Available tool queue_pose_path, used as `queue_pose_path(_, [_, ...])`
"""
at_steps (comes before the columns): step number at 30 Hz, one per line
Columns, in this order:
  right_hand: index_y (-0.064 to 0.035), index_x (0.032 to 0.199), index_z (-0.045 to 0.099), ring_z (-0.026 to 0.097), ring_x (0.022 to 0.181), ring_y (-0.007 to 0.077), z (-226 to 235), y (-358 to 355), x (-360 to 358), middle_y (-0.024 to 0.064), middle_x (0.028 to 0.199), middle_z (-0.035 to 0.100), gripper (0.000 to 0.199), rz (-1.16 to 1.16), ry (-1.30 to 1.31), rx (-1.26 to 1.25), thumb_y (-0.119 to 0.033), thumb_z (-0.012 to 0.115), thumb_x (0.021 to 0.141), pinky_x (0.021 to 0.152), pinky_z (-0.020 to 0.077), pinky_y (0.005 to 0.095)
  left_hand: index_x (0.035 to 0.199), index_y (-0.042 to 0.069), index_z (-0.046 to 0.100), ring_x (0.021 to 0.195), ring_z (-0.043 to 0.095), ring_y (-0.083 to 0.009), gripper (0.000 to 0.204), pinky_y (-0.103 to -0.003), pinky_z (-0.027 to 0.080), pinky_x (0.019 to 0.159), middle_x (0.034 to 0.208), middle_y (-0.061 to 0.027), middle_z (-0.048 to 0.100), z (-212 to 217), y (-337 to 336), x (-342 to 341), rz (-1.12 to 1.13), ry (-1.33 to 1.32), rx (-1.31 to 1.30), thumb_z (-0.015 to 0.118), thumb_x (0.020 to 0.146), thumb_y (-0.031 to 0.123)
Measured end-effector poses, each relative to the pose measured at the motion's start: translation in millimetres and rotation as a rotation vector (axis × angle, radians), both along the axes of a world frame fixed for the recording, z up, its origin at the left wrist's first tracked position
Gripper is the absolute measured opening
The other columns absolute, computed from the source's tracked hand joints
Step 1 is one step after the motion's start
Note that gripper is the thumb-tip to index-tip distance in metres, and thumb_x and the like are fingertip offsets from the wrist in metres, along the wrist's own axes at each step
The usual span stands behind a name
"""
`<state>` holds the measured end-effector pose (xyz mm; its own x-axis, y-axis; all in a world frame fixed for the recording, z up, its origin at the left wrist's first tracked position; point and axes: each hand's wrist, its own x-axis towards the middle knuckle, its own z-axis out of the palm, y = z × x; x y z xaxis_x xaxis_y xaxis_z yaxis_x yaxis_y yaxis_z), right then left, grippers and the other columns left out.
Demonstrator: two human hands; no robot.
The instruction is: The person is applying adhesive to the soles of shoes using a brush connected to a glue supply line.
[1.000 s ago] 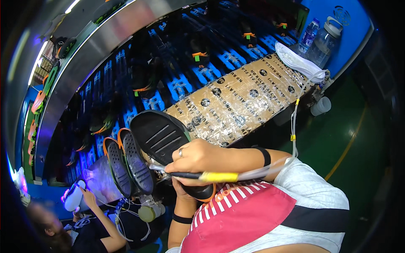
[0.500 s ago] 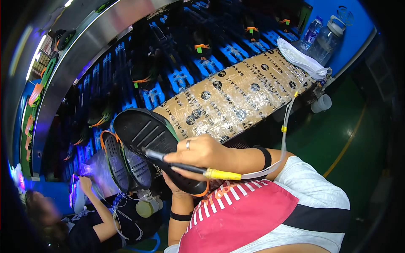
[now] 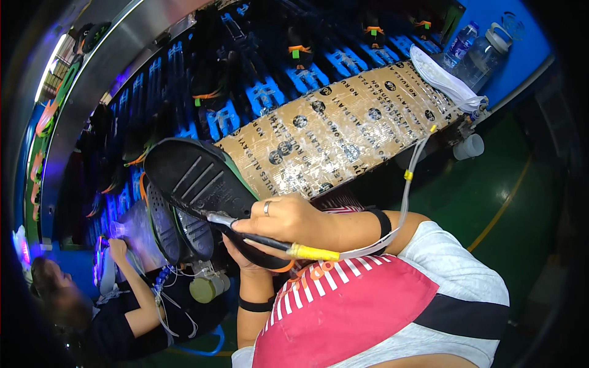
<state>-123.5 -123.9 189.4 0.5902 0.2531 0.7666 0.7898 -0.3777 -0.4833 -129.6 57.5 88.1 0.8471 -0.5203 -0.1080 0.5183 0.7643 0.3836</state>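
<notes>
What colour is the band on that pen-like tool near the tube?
Yellow: the band on the slim pen-like tool, in the head view.

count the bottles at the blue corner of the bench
2: a small clear bottle with a blue cap, and a bigger clear jug right beside it, both at the top right by the white cloth. Others may be hidden.

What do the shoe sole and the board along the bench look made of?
Shoe sole: probably matte black rubber, moulded with ridges and a green edge. Board: seemingly brown cardboard under clear, glossy, wrinkled tape or film that catches glare. The right hand holds a pen-like tool against the sole.
</notes>
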Motion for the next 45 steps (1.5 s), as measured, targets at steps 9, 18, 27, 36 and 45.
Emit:
queue_pose_path(9, [-0.0074,0.089,0.061,0.055,0.057,0.0214,14.1,2.8,-8.1,0.0053,0.064,0.050,0.022,0.109,0.126,0.150,-0.014,0.066,0.069,0.051,0.0439,0.0318,0.128,0.006,0.040,0.114,0.046,-0.0313,0.078,-0.044,0.040,0.095,0.127,-0.0167,0.045,9.2,-6.7,5.4,0.131,-0.094,-0.024,0.049,0.076,0.062])
queue_pose_path(18, [-0.0024,0.091,0.058,0.055,0.061,0.0226,28.5,8.0,1.3,0.0064,0.068,0.049,0.026,-0.059,0.024,-0.070,-0.011,0.061,0.067,0.049,0.0437,0.0317,0.128,0.008,0.040,0.113,0.049,-0.0266,0.072,-0.042,0.038,0.097,0.125,-0.0121,0.048,25.9,-24.5,-5.1,0.148,-0.015,0.120,0.049,0.078,0.060])
queue_pose_path(27, [-0.0086,0.083,0.059,0.057,0.059,0.0227,10.7,6.6,0.6,0.0071,0.065,0.050,0.015,-0.027,0.024,0.036,-0.012,0.060,0.069,0.051,0.0459,0.0331,0.130,0.008,0.038,0.114,0.047,-0.0279,0.076,-0.042,0.037,0.098,0.127,-0.0117,0.046,7.9,3.4,-2.1,0.038,-0.054,0.049,0.051,0.077,0.061])
queue_pose_path(36, [-0.0105,0.092,0.060,0.058,0.062,0.0244,5.3,14.9,-13.3,0.0070,0.066,0.051,0.023,0.232,0.149,0.120,-0.017,0.064,0.071,0.059,0.0480,0.0342,0.129,0.006,0.038,0.116,0.044,-0.0313,0.076,-0.045,0.041,0.094,0.127,-0.0154,0.044,30.1,-6.3,18.7,0.176,-0.211,-0.057,0.054,0.076,0.059])
queue_pose_path(45, [-0.0034,0.097,0.062,0.058,0.061,0.0242,2.0,15.7,-14.5,0.0094,0.070,0.058,0.025,0.543,0.280,0.181,-0.011,0.067,0.075,0.055,0.0474,0.0323,0.126,0.006,0.042,0.119,0.040,-0.0266,0.055,-0.039,0.035,0.101,0.128,-0.0123,0.045,41.7,-1.9,29.6,0.253,-0.200,-0.193,0.055,0.083,0.037])
